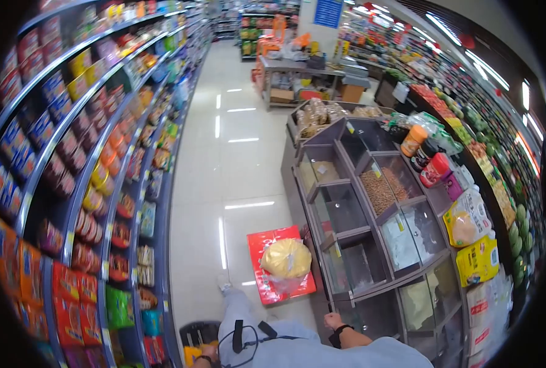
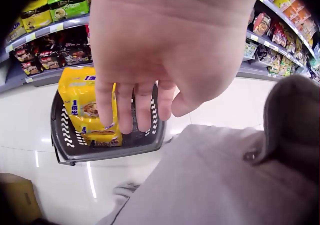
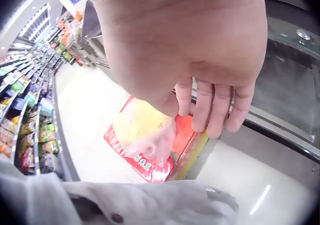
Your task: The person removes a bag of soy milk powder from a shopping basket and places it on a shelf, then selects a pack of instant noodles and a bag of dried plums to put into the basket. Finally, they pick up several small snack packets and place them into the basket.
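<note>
My left hand [image 2: 165, 50] hangs with its fingers loosely down and nothing in them. It overlaps a dark shopping basket [image 2: 132, 150] in the left wrist view. Inside that basket stands a yellow packet [image 2: 80, 100] with blue print. The right hand [image 1: 332, 321] holds nothing either, its fingers relaxed beside the grey bulk-food bins [image 1: 365, 264]. Ahead of it, a clear bag with yellow contents [image 1: 287, 259] sits on a flat red box [image 1: 267, 297] on the floor; the right wrist view shows the same bag [image 3: 142, 127] partly behind the thumb.
Tall shelves [image 1: 58, 147] of packaged food line the left side. Bin lids [image 1: 340, 205] are transparent, and one bin holds brown nuts or beans [image 1: 383, 190]. Jars [image 1: 435, 170] and bags stand along the right of the bins. A metal table [image 1: 300, 69] stands farther up the tiled aisle [image 1: 211, 147].
</note>
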`<state>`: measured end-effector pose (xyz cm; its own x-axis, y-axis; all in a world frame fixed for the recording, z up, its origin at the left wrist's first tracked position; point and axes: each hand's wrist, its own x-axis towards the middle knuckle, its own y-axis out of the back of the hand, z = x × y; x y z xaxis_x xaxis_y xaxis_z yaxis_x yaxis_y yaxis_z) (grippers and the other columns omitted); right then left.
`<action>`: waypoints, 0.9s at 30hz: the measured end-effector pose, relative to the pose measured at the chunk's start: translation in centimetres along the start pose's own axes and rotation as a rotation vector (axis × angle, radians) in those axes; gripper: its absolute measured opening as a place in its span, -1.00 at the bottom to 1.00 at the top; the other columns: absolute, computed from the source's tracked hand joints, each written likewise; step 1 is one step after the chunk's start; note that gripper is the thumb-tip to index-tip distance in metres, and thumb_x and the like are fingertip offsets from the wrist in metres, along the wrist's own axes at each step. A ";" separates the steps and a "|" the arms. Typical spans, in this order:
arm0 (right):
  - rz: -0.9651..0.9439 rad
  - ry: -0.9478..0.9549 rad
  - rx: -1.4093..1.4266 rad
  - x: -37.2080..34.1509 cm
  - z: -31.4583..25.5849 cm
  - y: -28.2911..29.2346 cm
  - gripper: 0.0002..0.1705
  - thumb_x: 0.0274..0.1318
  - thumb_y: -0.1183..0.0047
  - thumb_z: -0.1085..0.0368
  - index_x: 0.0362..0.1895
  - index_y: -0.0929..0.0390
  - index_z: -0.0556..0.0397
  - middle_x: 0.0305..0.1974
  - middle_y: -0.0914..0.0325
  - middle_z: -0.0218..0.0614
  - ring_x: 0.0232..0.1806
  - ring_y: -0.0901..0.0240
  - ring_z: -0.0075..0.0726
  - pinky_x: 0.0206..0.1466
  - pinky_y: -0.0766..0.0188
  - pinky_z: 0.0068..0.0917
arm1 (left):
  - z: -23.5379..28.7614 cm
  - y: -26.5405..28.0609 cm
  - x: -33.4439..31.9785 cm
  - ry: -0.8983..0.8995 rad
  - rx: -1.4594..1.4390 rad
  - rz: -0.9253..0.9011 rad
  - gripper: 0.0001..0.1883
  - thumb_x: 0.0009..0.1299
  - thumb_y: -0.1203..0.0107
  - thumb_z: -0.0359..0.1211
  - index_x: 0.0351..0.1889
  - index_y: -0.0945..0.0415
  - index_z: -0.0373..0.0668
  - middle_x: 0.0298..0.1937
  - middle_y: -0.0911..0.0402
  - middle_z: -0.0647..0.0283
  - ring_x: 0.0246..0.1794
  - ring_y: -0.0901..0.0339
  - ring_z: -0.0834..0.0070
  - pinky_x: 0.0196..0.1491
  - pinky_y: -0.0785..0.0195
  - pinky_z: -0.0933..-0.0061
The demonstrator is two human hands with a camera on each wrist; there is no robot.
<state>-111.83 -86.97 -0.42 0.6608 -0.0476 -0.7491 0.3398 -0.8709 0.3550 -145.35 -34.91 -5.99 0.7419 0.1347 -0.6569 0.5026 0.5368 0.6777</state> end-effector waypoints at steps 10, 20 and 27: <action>0.057 -0.375 -0.211 -0.5 -12.1 -13.6 -0.75 0.08 0.14 0.29 -0.40 -0.60 0.07 -0.49 -0.57 -0.23 -0.59 -0.48 -0.29 -0.54 -0.39 -0.36 | -14.5 24.1 19.2 -0.242 0.449 -0.198 -0.76 0.22 -0.06 -0.21 -0.25 -0.60 -0.10 -0.30 -0.65 0.06 -0.25 -0.62 0.21 -0.12 -0.48 0.19; 0.007 0.093 -0.132 1.9 -33.3 -24.7 -0.61 0.11 0.02 0.09 -0.12 -0.56 0.11 -0.32 -0.60 -0.17 -0.36 -0.54 -0.33 -0.22 -0.45 -0.36 | -21.1 55.7 36.9 0.121 -0.906 0.384 -0.81 0.31 0.04 -0.34 -0.43 -0.48 -0.27 -0.58 -0.55 0.12 -0.59 -0.53 0.35 -0.51 -0.39 0.32; -0.073 -0.141 -0.197 1.5 -35.4 -23.1 -0.64 0.10 0.00 0.05 -0.13 -0.52 0.01 -0.44 -0.55 -0.34 -0.54 -0.47 -0.43 -0.57 -0.39 -0.44 | -20.1 64.5 32.9 -0.076 0.010 0.260 -0.78 0.24 0.04 -0.30 -0.39 -0.52 -0.26 -0.35 -0.61 -0.09 -0.26 -0.58 -0.02 -0.20 -0.43 0.05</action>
<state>-95.03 -49.62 10.07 0.5348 -0.0678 -0.8423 0.5162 -0.7630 0.3891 -97.38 20.89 9.48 0.8777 0.2040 -0.4337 0.2945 0.4843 0.8238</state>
